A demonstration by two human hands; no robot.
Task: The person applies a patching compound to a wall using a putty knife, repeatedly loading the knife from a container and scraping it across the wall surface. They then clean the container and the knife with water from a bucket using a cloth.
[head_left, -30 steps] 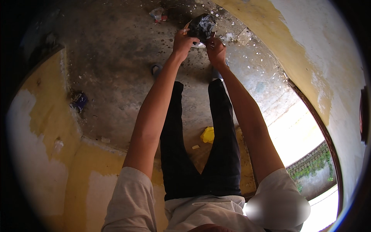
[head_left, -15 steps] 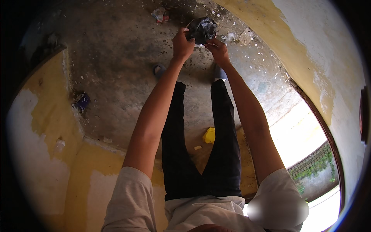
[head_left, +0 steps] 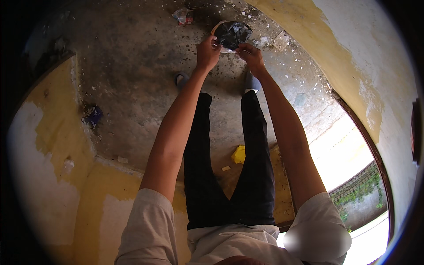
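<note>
A black plastic bag (head_left: 234, 34) lines a round container, perhaps a bin, at the far end of my reach. Part of the container's pale, brownish rim (head_left: 214, 29) shows along its left side. My left hand (head_left: 208, 54) is at the near left of the rim, its fingers curled in on the bag's edge. At the near right, my right hand (head_left: 251, 57) pinches the edge of the bag between thumb and fingers. The container's sides and inside are hidden by the bag and my hands.
Clear and red packaging (head_left: 183, 17) lies on the stained concrete floor (head_left: 132, 88), left of the container. A dark purple wrapper (head_left: 92, 115) rests by the left wall, and a yellow bag (head_left: 238, 154) lies nearer me. Beside my right arm is a bright doorway (head_left: 344, 141).
The bag's visible top has shifted slightly right, and more of the container's rim shows on the left. My left hand has moved slightly nearer; the right has shifted a little to the right.
</note>
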